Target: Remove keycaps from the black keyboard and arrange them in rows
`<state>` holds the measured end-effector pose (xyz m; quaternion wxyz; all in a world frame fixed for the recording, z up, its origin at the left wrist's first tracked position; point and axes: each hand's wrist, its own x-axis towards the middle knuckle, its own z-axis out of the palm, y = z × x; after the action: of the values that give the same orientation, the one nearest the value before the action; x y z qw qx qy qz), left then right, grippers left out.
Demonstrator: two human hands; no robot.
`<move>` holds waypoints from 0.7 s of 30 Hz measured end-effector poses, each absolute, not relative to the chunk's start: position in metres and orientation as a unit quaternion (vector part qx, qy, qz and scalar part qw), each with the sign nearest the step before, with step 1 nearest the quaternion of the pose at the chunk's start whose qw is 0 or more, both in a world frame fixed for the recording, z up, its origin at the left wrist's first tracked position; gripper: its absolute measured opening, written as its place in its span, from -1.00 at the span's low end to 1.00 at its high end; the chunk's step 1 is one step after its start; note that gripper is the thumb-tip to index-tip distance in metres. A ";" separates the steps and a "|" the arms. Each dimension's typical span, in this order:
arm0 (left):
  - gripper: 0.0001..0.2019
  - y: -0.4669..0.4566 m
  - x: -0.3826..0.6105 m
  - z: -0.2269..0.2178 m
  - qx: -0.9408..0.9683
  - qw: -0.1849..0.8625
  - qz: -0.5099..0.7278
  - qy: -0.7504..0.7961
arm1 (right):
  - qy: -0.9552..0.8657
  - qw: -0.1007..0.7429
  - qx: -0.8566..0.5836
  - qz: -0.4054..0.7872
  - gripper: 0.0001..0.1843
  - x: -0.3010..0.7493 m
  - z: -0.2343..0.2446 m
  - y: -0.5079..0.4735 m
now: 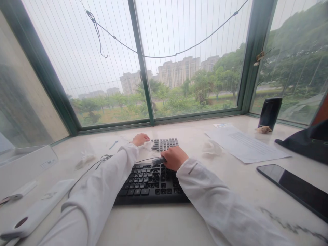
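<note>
A black keyboard (153, 200) lies on the white surface in front of me, with many of its keycaps off and bare sockets showing on its middle and right. My right hand (176, 158) is closed around a small dark brush (158, 160), whose grey end is at the keyboard's top rows. Behind the keyboard, loose grey keycaps (164, 144) lie in rows, partly covered by my right hand. My left hand (140, 139) is just left of these keycaps with its fingers drawn together; what they hold, if anything, is too small to make out.
Crumpled tissue (212, 148) and a printed sheet (246, 143) lie to the right, near a phone (294, 188), a dark can (270, 112) and a black stand (304, 141). At left are a white box (28, 159), a white power strip (38, 208) and a cable (87, 172). Windows stand behind.
</note>
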<state>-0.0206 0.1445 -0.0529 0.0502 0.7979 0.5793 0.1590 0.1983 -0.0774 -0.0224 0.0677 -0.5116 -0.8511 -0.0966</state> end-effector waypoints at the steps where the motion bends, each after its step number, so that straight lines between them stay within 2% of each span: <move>1: -0.81 0.146 -0.020 -0.054 0.797 0.052 0.159 0.580 | -0.851 0.066 -0.511 -0.098 -0.75 0.198 -0.023 -0.078; 21: -0.83 0.155 -0.018 -0.064 0.804 0.038 0.151 0.574 | -0.854 0.073 -0.507 -0.095 -0.76 0.198 -0.026 -0.076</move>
<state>-0.0181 0.1553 -0.0643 0.0384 0.8037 0.5743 0.1508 0.1976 -0.0760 -0.0260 0.0734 -0.5069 -0.8536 -0.0948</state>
